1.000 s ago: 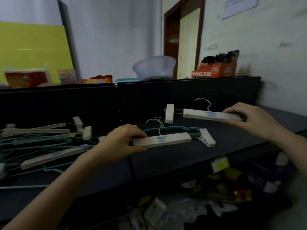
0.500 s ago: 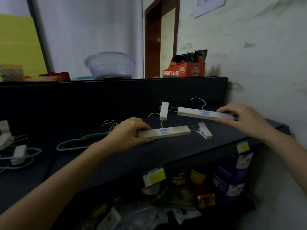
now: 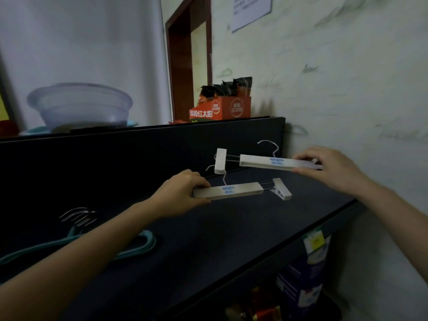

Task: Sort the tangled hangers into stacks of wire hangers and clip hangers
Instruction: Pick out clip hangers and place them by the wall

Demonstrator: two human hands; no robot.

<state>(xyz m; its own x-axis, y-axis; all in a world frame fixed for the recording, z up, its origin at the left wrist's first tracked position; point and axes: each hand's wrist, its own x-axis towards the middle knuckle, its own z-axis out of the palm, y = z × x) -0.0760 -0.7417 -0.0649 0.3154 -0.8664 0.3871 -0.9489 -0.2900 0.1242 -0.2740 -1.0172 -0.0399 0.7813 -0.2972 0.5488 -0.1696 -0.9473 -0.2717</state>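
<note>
Dark shelving is filling the scene beside a pale marked wall on the right, and compared with half a second ago the view is sitting further right: the clip pieces that were lying at the far left edge of the shelf are no longer showing, and the doorway is now standing nearer the middle. Nearest on the left, a stack of teal wire hangers is lying flat on the shelf with its metal hooks bunched together pointing away, partly hidden under the left forearm, much as before. Further in, the left hand is gripping the left end of the near clip hanger, thumb below and fingers over the top, holding its white bar roughly level just above the shelf, with one clip sticking out at its right end. Beyond it, the right hand is pinching the right end of the far clip hanger, fingers on top and thumb under, keeping the bar slightly higher and apart from the near one, its left clip hanging down. Both hands are holding the same poses as before. Farthest back, a translucent basin and an orange snack box are sitting on the upper ledge.
</note>
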